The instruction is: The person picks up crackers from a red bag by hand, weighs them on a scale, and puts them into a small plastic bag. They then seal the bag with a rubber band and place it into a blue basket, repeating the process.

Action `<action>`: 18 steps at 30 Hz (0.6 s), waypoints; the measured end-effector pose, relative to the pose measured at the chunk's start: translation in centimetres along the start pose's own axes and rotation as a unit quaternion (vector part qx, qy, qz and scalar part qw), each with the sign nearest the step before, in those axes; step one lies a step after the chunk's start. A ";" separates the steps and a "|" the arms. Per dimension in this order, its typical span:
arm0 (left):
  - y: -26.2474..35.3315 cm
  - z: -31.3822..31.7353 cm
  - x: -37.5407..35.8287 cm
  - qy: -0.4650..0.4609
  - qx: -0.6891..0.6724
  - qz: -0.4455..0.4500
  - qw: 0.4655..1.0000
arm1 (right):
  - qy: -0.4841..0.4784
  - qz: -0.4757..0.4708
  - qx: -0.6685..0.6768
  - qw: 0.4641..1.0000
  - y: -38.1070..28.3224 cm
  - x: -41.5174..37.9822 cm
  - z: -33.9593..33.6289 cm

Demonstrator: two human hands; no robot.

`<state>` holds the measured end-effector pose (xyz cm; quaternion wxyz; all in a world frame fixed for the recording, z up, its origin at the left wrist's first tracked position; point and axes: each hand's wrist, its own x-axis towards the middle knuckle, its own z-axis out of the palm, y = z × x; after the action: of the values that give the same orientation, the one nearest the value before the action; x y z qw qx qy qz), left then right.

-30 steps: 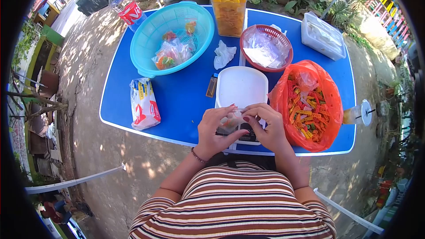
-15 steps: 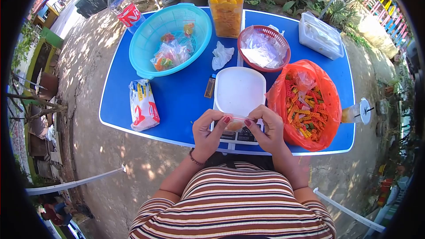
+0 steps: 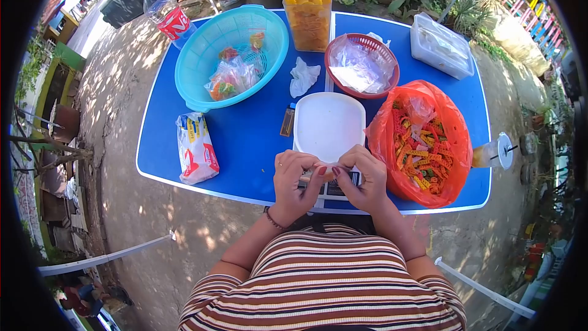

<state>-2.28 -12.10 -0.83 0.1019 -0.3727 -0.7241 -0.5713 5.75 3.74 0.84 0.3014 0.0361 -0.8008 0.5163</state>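
Observation:
My left hand (image 3: 296, 182) and my right hand (image 3: 364, 179) meet over the front of a white kitchen scale (image 3: 329, 124). Both thumbs and fingertips pinch the top edge of a small clear zip bag (image 3: 328, 174). Something orange shows faintly inside it, but my fingers cover most of the bag. Right of the scale, an open red plastic bag (image 3: 456, 141) holds many ridged red, orange and yellow snack pieces (image 3: 422, 159). A lighter (image 3: 287, 121) lies at the scale's left side.
A turquoise basin (image 3: 184, 79) contains filled clear bags. Behind are a tub of orange chips (image 3: 308, 21), a red basket (image 3: 331, 73) of clear bags, crumpled tissue (image 3: 303, 77) and a lidded plastic box (image 3: 442, 46). A tissue pack (image 3: 197, 150), bottle (image 3: 169, 18) and drink cup (image 3: 490, 154) stand around.
My left fingers have shifted right along the bag's top edge, bringing my hands closer together. The bag's red strip, visible before, is now mostly covered.

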 end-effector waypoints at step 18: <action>-0.4 -1.4 1.1 -0.100 0.052 0.062 0.992 | -0.093 -0.032 -0.091 0.991 0.1 0.3 -1.2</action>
<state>-3.73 -12.90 -0.09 0.0833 -0.4663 -0.7350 -0.4851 5.97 4.85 1.23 0.2438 0.0820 -0.8675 0.4258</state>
